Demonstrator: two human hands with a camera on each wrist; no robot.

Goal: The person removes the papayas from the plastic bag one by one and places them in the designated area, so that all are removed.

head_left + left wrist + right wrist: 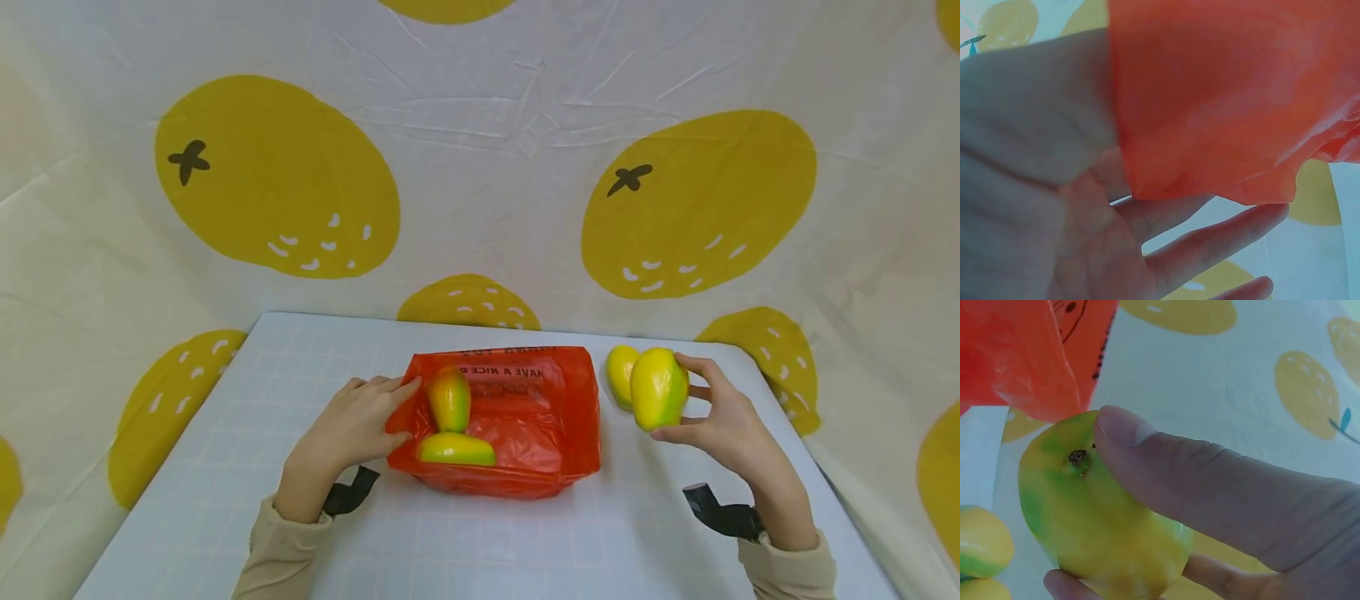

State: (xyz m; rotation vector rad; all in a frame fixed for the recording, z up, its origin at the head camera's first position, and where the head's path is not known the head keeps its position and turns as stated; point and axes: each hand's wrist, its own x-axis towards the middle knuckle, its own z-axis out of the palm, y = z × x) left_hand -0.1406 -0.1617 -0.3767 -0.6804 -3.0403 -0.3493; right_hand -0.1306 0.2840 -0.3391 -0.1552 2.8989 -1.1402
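I see a white cloth [510, 167] printed with big yellow fruit draped behind and beside a pale blue gridded table [225, 500], evenly lit.

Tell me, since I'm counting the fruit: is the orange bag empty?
Not empty: the orange bag shows two mangoes at its mouth, which the left hand holds.

On the orange plastic bag [525, 417], in the middle of the head view, black print is seen upside down. One line can be read as "HAVE A NICE D", the rest being hidden by a fold. The line above it is cut off and cannot be read. No other text is found.
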